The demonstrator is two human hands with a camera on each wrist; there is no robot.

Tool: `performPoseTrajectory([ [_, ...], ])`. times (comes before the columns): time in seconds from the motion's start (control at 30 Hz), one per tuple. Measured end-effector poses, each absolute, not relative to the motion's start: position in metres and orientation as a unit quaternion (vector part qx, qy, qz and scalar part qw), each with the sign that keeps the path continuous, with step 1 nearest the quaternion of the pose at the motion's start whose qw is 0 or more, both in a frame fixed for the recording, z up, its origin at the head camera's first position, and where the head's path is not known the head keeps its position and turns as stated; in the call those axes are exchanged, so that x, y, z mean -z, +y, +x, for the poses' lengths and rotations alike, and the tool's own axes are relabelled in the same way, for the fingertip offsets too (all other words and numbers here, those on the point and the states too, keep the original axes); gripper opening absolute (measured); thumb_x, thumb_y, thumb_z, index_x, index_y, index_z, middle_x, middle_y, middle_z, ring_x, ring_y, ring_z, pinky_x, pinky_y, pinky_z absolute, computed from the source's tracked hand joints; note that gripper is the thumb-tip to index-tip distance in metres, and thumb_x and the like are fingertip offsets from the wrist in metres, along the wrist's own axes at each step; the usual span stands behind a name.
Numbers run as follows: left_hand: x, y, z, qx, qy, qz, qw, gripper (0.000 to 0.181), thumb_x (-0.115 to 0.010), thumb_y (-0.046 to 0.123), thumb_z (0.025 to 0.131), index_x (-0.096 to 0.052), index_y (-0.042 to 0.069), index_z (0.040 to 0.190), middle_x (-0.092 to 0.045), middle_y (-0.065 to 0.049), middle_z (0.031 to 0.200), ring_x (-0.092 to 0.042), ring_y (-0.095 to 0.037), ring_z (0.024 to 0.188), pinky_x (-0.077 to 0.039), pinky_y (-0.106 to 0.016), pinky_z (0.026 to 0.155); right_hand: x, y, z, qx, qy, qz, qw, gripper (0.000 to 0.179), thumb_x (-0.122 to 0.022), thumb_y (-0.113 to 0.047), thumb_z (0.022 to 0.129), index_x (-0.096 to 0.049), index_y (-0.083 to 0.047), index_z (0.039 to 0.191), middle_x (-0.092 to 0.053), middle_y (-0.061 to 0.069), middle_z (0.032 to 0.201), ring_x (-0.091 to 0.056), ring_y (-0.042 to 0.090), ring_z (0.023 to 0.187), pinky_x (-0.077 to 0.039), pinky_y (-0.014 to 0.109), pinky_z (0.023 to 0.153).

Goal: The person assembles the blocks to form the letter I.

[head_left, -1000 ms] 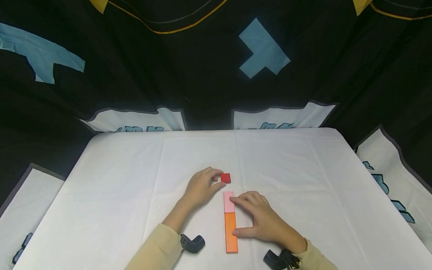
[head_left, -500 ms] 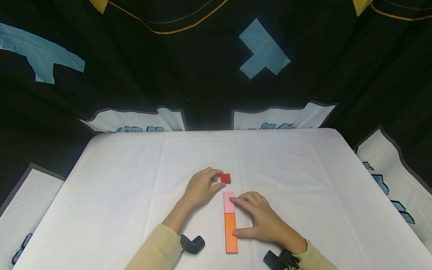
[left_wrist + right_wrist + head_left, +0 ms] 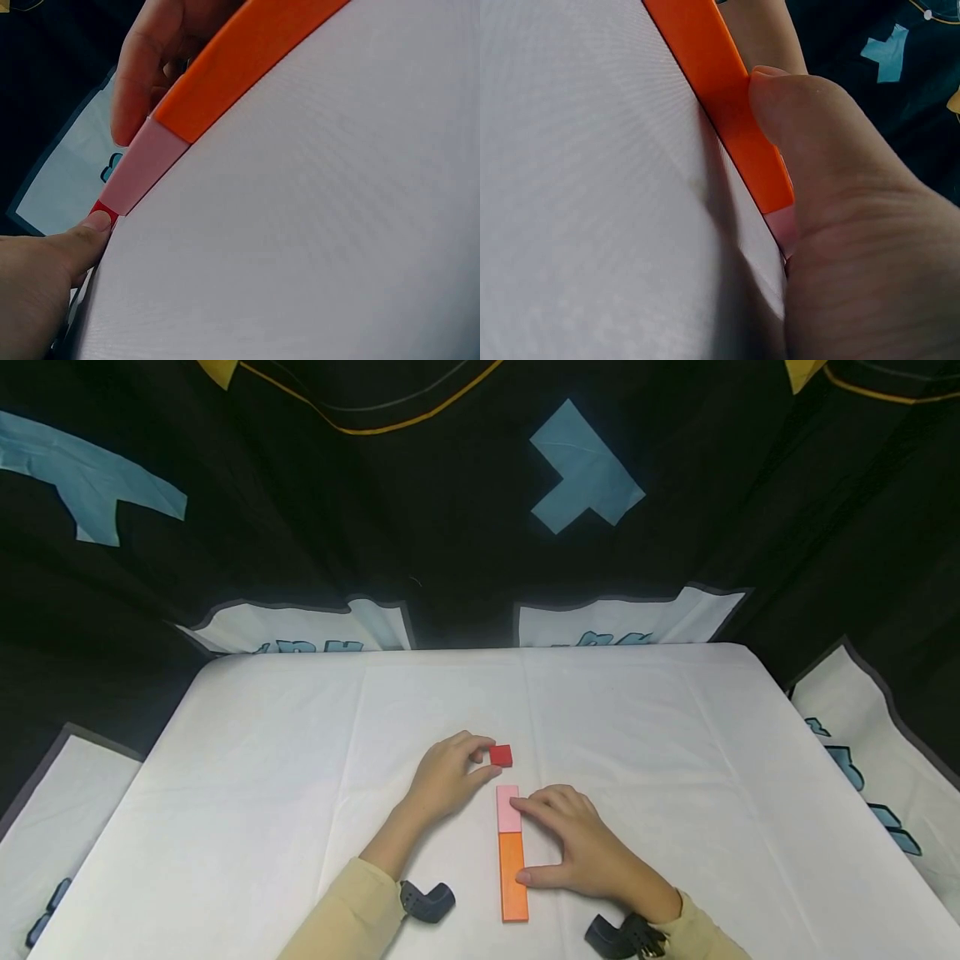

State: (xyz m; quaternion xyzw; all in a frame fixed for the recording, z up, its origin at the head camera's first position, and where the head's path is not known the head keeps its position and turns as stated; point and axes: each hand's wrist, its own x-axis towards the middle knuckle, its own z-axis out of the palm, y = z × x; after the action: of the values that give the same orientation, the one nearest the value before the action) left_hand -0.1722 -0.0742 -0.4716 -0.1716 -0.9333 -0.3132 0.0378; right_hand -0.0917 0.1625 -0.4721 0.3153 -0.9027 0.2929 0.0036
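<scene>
A small red block [image 3: 501,756] lies on the white table, its near and far sides pinched between thumb and index finger of my left hand [image 3: 444,778]. Nearer to me, a pink block [image 3: 506,817] and a longer orange block [image 3: 512,893] lie end to end in a straight line, with a gap between the pink one and the red. My right hand [image 3: 581,847] rests spread along their right side, index fingertip at the pink block and thumb on the orange block's edge. The right wrist view shows that thumb against the orange block [image 3: 720,97].
The white-covered table [image 3: 247,760] stretches out on both sides and ends at a far edge. Behind it hangs a black cloth [image 3: 450,527] with blue and white patches. Dark wrist-worn devices [image 3: 429,903] sit at both cuffs, close above the table.
</scene>
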Motion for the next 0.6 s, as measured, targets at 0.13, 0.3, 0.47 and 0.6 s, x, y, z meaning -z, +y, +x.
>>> performPoseTrajectory([
  [0.13,0.4710,-0.0738,-0.1717,0.316,-0.933,-0.168,0.035,0.038,-0.077,0.033,0.086,-0.069,0.020,0.121,-0.059,0.010,0.086,-0.052,-0.010,0.078,-0.046,-0.030,0.077,0.4719,0.1623,-0.0916,-0.295,-0.902,0.315,0.001,0.079,-0.070,-0.069,0.077,-0.050,-0.033,0.144,-0.051,-0.017,0.130,-0.040,0.009,0.127,-0.034,0.046,0.104],
  [0.3,0.4713,-0.0737,-0.1717,0.315,-0.933,-0.169,0.037,0.038,-0.076,0.033,0.086,-0.069,0.020,0.121,-0.059,0.010,0.086,-0.052,-0.010,0.078,-0.047,-0.030,0.076,0.4714,0.1625,-0.0916,-0.294,-0.903,0.312,-0.003,0.080,-0.070,-0.069,0.077,-0.050,-0.033,0.144,-0.051,-0.017,0.129,-0.039,0.009,0.127,-0.035,0.046,0.105],
  [0.47,0.4717,-0.0738,-0.1719,0.315,-0.933,-0.170,0.033,0.038,-0.076,0.033,0.086,-0.069,0.020,0.122,-0.058,0.010,0.086,-0.052,-0.009,0.078,-0.047,-0.029,0.076,0.4709,0.1628,-0.0914,-0.297,-0.904,0.309,-0.008,0.080,-0.070,-0.070,0.076,-0.049,-0.033,0.145,-0.051,-0.017,0.130,-0.039,0.009,0.127,-0.034,0.046,0.105],
  [0.6,0.4712,-0.0738,-0.1719,0.317,-0.932,-0.171,0.033,0.038,-0.076,0.033,0.087,-0.069,0.020,0.122,-0.059,0.010,0.086,-0.052,-0.010,0.078,-0.046,-0.030,0.076,0.4714,0.1629,-0.0914,-0.297,-0.903,0.309,-0.007,0.080,-0.070,-0.070,0.076,-0.049,-0.034,0.145,-0.051,-0.018,0.130,-0.039,0.008,0.127,-0.034,0.045,0.105],
])
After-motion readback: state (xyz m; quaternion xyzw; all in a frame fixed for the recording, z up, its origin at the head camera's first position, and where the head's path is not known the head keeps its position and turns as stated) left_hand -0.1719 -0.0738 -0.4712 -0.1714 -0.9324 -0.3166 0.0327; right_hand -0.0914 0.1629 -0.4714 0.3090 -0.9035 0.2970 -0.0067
